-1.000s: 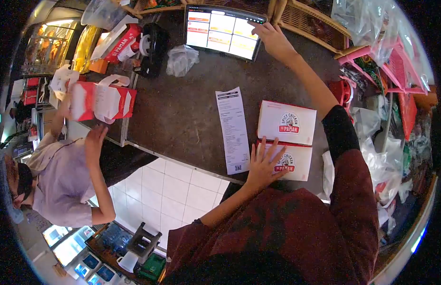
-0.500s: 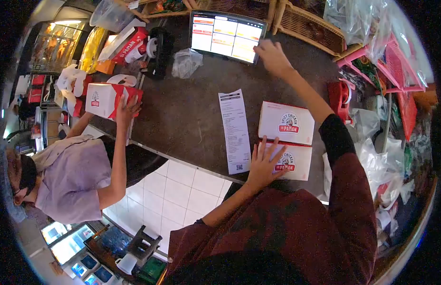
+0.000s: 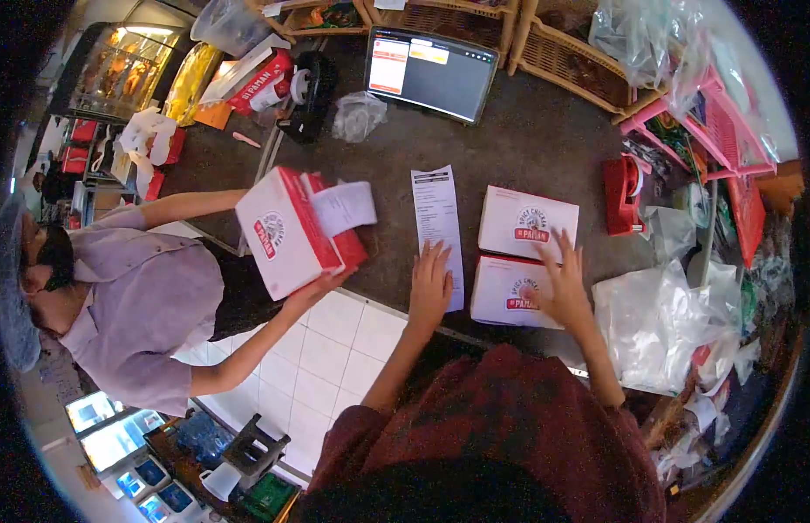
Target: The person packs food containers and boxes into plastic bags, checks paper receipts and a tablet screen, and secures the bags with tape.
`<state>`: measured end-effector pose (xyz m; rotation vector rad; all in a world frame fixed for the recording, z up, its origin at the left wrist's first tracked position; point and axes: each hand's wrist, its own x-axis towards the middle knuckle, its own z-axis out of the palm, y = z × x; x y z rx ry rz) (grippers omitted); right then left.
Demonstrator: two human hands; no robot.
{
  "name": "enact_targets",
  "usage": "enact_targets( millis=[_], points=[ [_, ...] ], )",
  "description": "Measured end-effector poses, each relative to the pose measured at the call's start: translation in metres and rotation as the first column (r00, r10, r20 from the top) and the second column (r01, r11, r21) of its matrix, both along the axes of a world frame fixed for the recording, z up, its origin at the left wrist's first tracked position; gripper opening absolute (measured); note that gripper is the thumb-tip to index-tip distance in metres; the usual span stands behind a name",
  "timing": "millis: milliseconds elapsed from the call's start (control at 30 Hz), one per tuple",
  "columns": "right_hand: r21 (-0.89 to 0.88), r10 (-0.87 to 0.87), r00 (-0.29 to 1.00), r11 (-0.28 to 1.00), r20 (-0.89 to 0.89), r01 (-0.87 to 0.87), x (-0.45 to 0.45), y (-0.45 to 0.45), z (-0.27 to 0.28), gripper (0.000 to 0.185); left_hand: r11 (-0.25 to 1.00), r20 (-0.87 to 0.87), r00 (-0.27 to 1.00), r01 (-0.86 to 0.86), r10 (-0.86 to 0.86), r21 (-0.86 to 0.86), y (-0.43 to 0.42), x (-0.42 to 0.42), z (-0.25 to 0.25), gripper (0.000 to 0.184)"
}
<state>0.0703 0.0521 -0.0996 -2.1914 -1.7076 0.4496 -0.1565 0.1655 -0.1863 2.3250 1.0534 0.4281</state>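
Observation:
My left hand (image 3: 432, 283) lies over the lower part of a long printed receipt (image 3: 435, 196), its fingers stretched out flat. Beside the receipt, two white and red food boxes (image 3: 518, 205) with a chicken logo sit one behind the other on the dark counter. My right hand (image 3: 562, 292) is over the right side of the nearer box (image 3: 496, 296), fingers apart and holding nothing; whether it touches the lid I cannot tell. To the left, a co-worker's hands carry white and red boxes (image 3: 283, 231) with a curled receipt (image 3: 344, 209) on the side.
A tablet (image 3: 435, 74) stands at the back, near a crumpled clear plastic bag (image 3: 360, 116). On the right are a red tape dispenser (image 3: 621, 196), clear plastic bags (image 3: 640, 322) and a pink rack (image 3: 728, 131). Wicker shelves (image 3: 579, 74) line the back. The co-worker (image 3: 152, 296) stands close on my left.
My right hand has come down from the tablet to the nearer box. My left hand has moved off the boxes onto the receipt. The co-worker has brought boxes closer. The tablet screen has changed.

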Motion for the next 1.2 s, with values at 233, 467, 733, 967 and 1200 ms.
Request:
enact_targets(
  millis=[233, 467, 733, 967, 1200],
  points=[
    [-0.125, 0.057, 0.994, 0.991, 0.089, -0.046, -0.035, -0.024, -0.013, 0.08, 0.995, -0.161, 0.981, 0.103, -0.103, -0.012, -0.011, -0.004, -0.015, 0.05],
    [0.124, -0.439, 0.875, 0.898, 0.202, 0.422, 0.043, -0.099, -0.021, 0.063, 0.998, 0.02, 1.0, 0.022, -0.021, -0.056, -0.022, -0.007, 0.004, 0.047],
    [0.038, -0.724, 0.533, 0.607, 0.439, 0.794, 0.105, -0.229, -0.074, 0.054, 0.975, 0.204, 0.971, -0.085, 0.127, -0.203, -0.047, -0.003, 0.033, 0.039],
    [0.23, -0.625, 0.779, 0.752, -0.048, 0.618, 0.121, -0.228, -0.036, 0.039, 0.989, 0.25, 0.966, -0.036, 0.07, -0.14, -0.043, 0.012, 0.054, 0.032],
    [0.274, -0.75, 0.645, 0.597, -0.143, 0.754, 0.144, -0.252, 0.038, 0.018, 1.0, 0.309, 0.951, -0.016, 0.01, 0.019, -0.064, 0.048, 0.091, 0.025]
  ],
)
